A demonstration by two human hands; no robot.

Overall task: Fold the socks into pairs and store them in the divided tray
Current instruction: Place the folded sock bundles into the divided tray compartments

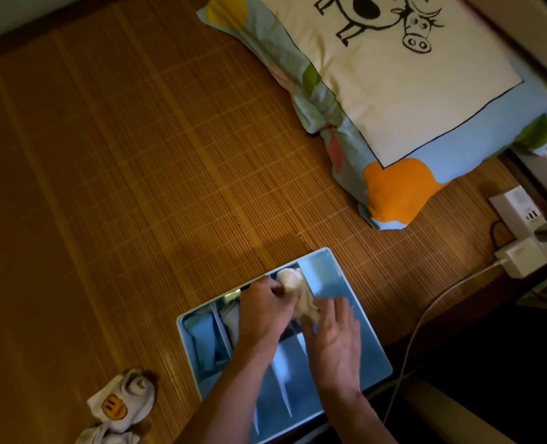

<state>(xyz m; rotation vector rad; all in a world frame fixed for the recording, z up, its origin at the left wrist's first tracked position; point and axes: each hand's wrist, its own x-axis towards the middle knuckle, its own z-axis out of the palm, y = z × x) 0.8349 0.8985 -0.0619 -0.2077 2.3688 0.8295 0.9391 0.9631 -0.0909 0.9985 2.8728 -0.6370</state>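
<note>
A light blue divided tray (pixel 366 341) lies on the bamboo mat, low and right of centre. Both my hands are over it. A cream folded sock bundle (pixel 296 288) sits in a far compartment, with my left hand (pixel 264 310) gripping its left side and my right hand (pixel 334 338) pressing its near end, fingers spread. A light blue sock pair (pixel 203 339) fills the leftmost compartment. Beside it, a white pair (pixel 230 318) is half hidden under my left hand. Loose white socks with an orange face print (pixel 121 403) lie on the mat at the lower left.
A large pillow (pixel 394 91) with a cow drawing covers the upper right of the mat. A white power strip (pixel 519 209), a charger (pixel 519 256) and a white cable (pixel 426 318) lie at the right edge. Bamboo mat (pixel 121 187) spreads out to the left.
</note>
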